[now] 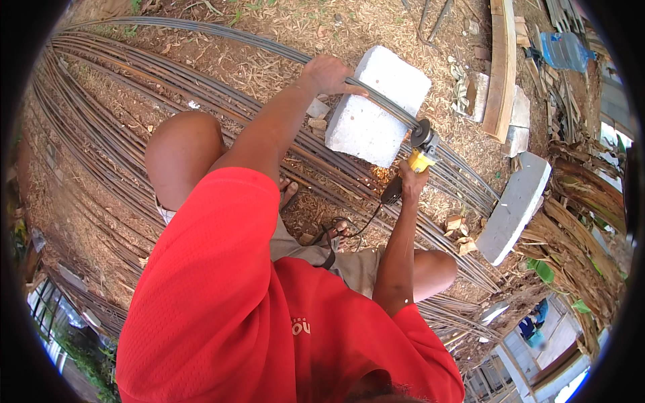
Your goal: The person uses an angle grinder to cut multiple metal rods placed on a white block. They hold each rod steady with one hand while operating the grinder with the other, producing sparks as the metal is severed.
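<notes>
My left hand (329,75) is wrapped round a small bundle of steel rebar rods (386,102), pressing it over a rough white concrete block (379,127). My right hand (413,178) grips a yellow and black angle grinder (422,161). The grinder's disc guard (423,133) meets the rods just past the block's right side. Orange sparks (383,173) fly down and left from there, beside the block. A black cord (366,225) trails from the grinder toward my feet. How deep the disc sits in the rods is hidden.
Many long rebar rods (195,94) lie across the ground under and around me. A grey concrete slab (514,208) stands at the right, near the rod ends. Wooden planks (499,67) lie at the far right by broken blocks (517,121). Dry banana-like stems (571,235) border the right.
</notes>
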The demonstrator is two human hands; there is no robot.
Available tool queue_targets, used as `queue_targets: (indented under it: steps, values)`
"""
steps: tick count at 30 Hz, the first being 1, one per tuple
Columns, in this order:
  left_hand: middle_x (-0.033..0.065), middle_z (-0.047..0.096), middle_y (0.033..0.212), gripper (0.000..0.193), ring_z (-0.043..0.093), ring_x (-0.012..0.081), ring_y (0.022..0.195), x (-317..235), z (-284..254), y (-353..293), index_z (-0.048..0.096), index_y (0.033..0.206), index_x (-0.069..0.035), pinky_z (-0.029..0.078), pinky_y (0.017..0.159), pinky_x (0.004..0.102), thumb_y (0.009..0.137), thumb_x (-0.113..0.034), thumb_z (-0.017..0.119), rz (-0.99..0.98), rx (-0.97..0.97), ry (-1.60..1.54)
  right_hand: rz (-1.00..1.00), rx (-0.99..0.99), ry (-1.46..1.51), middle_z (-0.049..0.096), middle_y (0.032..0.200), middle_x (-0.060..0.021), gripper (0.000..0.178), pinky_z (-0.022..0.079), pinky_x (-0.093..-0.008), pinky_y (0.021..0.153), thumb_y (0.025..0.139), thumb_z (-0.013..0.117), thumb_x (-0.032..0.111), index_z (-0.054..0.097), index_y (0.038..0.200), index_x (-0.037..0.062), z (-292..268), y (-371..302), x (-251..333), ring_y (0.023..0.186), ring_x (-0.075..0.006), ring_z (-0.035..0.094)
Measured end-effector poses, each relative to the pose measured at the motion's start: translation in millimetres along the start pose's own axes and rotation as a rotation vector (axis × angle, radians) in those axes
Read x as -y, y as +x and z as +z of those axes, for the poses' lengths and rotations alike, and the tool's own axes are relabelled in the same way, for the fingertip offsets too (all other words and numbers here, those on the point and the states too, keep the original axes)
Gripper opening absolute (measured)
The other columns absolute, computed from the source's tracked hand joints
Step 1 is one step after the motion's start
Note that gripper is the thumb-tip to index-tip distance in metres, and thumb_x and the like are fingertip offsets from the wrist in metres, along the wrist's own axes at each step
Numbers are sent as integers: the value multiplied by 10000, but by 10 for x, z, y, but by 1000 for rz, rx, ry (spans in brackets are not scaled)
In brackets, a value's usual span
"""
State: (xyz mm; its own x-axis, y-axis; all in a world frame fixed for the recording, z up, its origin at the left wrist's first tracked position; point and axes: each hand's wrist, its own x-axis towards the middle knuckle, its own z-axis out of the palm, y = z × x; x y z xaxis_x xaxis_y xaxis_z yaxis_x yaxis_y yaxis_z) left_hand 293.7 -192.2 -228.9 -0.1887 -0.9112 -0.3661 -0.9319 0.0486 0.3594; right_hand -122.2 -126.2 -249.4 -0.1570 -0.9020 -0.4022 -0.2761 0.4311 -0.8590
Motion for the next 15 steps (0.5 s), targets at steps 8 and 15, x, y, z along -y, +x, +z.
queue_targets:
  steps: [8,15]
  values:
    - [156,747,806,1063,795,297,900,5,7,-19,835,1305,-159,623,893,495,910,-1041,394,10,-37,-13,5,-14,-29,699,913,-55,425,535,-307,600,817,857,18,646,1185,11,18,-12,53,711,-164,657]
    - [157,758,827,1064,794,294,915,-13,-19,-12,848,1231,-143,622,877,490,905,-1047,390,1,-14,-14,-36,-6,-26,721,979,-68,443,567,-325,669,815,867,60,657,1201,8,2,-14,26,783,-189,681]
